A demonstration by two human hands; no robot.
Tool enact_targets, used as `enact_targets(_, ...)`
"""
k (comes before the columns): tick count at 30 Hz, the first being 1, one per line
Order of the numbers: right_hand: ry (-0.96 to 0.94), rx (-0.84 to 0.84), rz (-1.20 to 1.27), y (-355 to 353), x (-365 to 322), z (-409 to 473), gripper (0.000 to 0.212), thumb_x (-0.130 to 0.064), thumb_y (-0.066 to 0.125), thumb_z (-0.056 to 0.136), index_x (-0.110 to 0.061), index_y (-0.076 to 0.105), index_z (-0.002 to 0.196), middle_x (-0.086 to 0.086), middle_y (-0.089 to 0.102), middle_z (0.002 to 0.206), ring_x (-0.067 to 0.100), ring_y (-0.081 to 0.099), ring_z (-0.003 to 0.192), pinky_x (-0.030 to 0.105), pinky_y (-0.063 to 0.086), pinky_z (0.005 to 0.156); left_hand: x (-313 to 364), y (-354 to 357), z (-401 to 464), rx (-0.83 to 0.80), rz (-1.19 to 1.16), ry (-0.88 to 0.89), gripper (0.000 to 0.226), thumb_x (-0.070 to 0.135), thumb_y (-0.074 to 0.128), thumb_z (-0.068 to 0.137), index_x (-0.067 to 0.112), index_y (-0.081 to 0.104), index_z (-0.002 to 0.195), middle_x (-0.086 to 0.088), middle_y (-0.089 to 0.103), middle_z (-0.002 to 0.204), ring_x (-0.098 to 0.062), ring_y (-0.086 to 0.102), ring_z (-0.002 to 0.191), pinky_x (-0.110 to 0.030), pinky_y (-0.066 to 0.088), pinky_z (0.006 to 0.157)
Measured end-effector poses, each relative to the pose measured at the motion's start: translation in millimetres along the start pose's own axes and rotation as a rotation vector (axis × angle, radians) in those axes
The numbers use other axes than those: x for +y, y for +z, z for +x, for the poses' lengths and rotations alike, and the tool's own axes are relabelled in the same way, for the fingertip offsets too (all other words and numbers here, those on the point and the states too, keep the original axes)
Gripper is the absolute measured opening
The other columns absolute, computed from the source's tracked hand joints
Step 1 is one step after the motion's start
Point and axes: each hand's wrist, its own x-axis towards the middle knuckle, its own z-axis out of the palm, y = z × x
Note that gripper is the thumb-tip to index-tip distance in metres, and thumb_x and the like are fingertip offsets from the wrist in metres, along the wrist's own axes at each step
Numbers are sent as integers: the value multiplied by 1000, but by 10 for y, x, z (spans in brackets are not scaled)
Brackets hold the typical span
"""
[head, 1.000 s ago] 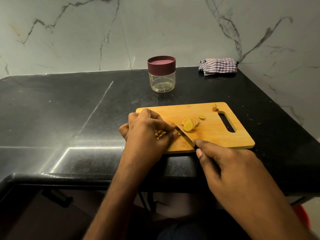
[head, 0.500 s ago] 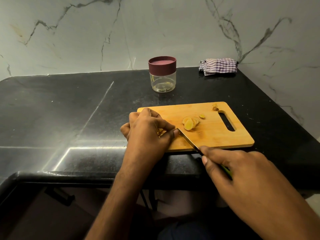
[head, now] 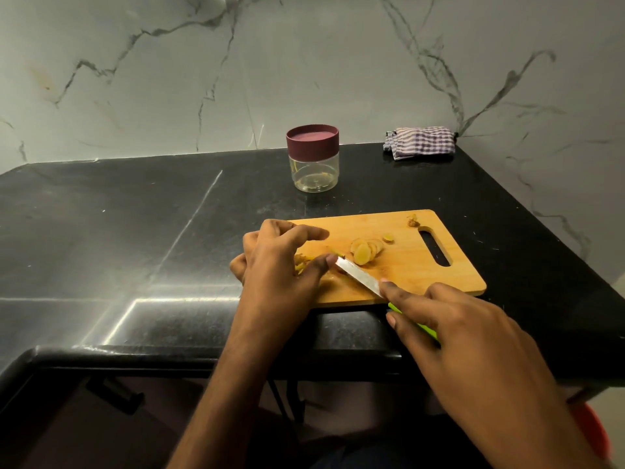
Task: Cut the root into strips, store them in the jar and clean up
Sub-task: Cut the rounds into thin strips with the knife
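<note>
My left hand (head: 280, 262) sits on the board's (head: 422, 275) 9 o'clock edge, thumb & fingers pinching the root (head: 301, 260). Right hand (head: 449, 319) grips the knife (head: 358, 276) by its green handle, forefinger along the blade, tip beside my left thumb. Slices (head: 365, 250) lie mid-board. Lidded jar (head: 313, 157) at 12, cloth (head: 419, 142) at 1.

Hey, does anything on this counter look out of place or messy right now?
Only small things: a stray root scrap lies alone beside the cutting board's handle slot, away from the slices, and the board's near edge sticks out slightly past the counter edge.
</note>
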Motion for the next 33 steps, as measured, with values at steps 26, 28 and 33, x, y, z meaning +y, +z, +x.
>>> enact_targets(26,64,94,144,-4,-99,27,41,-51,37,91,-46,53,129,-21,51,65,-2,50,61,11,35,48,17,-2,-29,19,69,34,6,46,76,83,41,75,87,19,48,108,-6,31,116,-28,13,82)
enact_targets(28,66,82,184,-7,-121,17,41,-51,37,91,-46,52,129,-20,55,69,-2,52,61,11,39,51,15,3,-16,4,78,24,7,44,77,82,41,76,88,20,48,107,-7,31,117,-29,14,84)
enact_targets(33,63,64,195,21,-165,23,41,-51,35,93,-48,47,132,-21,51,69,-1,52,65,10,35,50,4,10,-5,10,53,29,6,44,78,81,41,76,86,21,51,102,-7,34,114,-28,13,82)
